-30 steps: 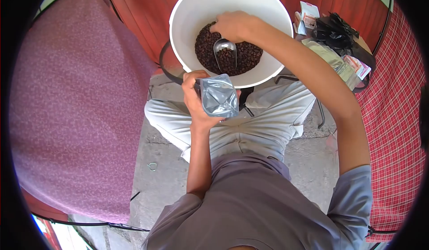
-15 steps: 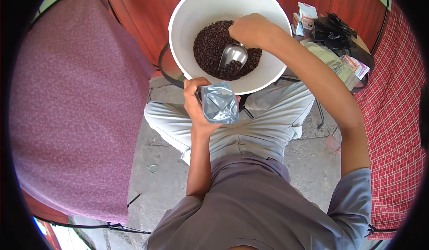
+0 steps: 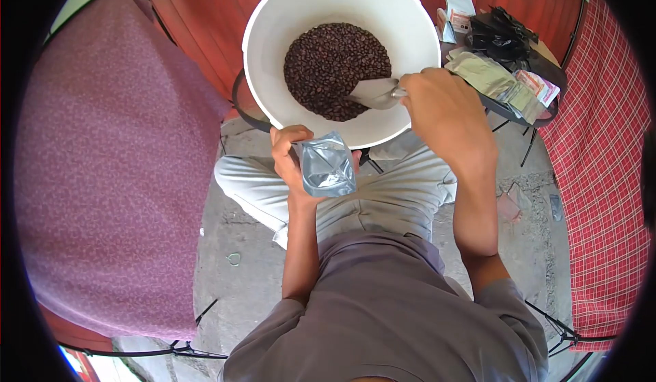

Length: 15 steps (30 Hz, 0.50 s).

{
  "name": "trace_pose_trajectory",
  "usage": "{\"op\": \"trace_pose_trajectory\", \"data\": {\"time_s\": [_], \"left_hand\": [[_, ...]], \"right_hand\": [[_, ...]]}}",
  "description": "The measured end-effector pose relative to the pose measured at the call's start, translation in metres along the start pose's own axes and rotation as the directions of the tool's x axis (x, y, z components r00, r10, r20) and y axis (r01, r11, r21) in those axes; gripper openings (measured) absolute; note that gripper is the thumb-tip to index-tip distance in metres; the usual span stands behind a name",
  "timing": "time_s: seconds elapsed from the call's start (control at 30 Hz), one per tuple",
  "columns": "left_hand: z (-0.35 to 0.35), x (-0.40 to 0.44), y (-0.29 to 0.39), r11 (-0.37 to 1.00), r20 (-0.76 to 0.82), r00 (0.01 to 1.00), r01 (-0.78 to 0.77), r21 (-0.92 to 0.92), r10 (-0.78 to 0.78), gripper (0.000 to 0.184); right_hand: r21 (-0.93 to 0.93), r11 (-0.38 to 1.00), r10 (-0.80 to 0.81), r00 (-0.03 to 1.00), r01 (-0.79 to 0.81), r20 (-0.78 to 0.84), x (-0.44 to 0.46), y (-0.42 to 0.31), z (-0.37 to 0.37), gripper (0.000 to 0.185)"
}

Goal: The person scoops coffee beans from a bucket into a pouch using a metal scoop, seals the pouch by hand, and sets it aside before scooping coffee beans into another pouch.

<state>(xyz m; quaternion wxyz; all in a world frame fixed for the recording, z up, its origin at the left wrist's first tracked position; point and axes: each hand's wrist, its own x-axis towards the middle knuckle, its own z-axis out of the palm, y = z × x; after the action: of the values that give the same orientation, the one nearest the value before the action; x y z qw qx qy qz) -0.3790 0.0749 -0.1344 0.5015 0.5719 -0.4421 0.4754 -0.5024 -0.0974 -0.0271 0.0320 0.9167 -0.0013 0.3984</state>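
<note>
Dark coffee beans [image 3: 331, 64] lie in the bottom of a large white bucket [image 3: 266, 37]. My right hand [image 3: 447, 115] is closed around the handle of a metal scoop [image 3: 376, 93] at the bucket's right side. The scoop is tilted, its front edge down at the beans; what it carries is hidden. My left hand [image 3: 290, 153] grips a silver foil pouch [image 3: 328, 167] by its side, just below the bucket's near rim. The pouch mouth is open toward me, and shiny foil shows inside.
On a dark round stool [image 3: 557, 81] to the right are a black plastic bag [image 3: 502, 37], flat gold-green pouches [image 3: 482, 74] and a printed packet [image 3: 538, 88]. A white printed bag [image 3: 459, 13] stands behind. Purple cloth [image 3: 123, 177] hangs left, red checked cloth [image 3: 608, 197] right.
My right hand has moved right and toward me, turning the scoop from facing up to tilted sideways at the beans' right edge. The left hand still holds the pouch in nearly the same place.
</note>
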Motion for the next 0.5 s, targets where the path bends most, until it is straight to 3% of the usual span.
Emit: {"op": "trace_pose_trajectory", "data": {"time_s": [0.1,0.17,0.33,0.5], "left_hand": [[0.007,-0.013,-0.008,0.999,-0.025,0.999,-0.034,-0.030,0.033,0.059],[0.011,-0.017,-0.007,0.997,-0.061,0.998,-0.023,-0.075,0.019,0.039],[0.016,-0.030,-0.012,0.993,-0.074,0.994,-0.082,-0.079,0.076,0.037],[0.026,-0.041,-0.005,0.994,-0.108,0.991,-0.087,-0.070,0.079,0.035]], "right_hand": [[0.082,0.973,0.194,0.953,-0.218,0.233,-0.010,-0.016,-0.005,0.018],[0.131,0.964,0.202,0.957,-0.233,0.209,-0.026,-0.014,0.002,0.019],[0.121,0.905,0.360,0.887,-0.407,0.289,-0.043,-0.023,0.009,0.019],[0.162,0.873,0.392,0.858,-0.461,0.331,-0.048,-0.030,0.010,0.020]]}}
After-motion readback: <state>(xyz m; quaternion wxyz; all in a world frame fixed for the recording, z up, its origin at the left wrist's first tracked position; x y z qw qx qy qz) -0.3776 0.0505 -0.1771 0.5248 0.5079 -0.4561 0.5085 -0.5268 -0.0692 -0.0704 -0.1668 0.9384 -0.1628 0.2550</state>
